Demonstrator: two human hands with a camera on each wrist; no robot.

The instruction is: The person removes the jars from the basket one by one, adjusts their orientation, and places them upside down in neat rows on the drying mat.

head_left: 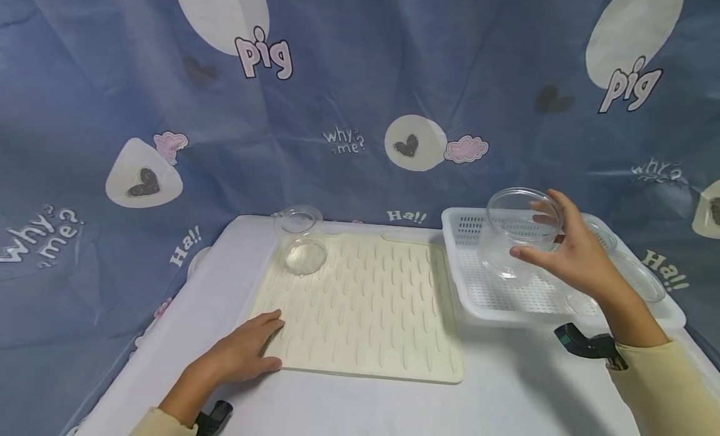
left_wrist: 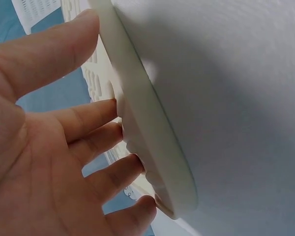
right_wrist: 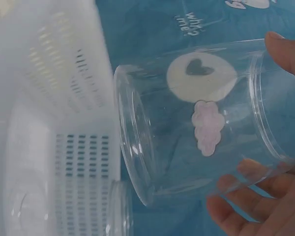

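Note:
My right hand [head_left: 574, 255] grips a clear plastic jar [head_left: 514, 236] by its side, thumb on one side and fingers on the other. The jar is held above a white perforated basket [head_left: 469, 298]; in the right wrist view its see-through wall [right_wrist: 187, 172] shows the backdrop behind. My left hand [head_left: 244, 351] rests at the left front edge of a cream ridged mat [head_left: 365, 311], fingertips touching its rim in the left wrist view. A second clear jar [head_left: 304, 239] stands at the mat's far left corner.
Several clear round pieces, among them a lid or jar [head_left: 635, 277], lie in the right part of the basket. A white cloth [head_left: 337, 405] covers the table. Right behind it hangs a blue printed curtain [head_left: 337, 80].

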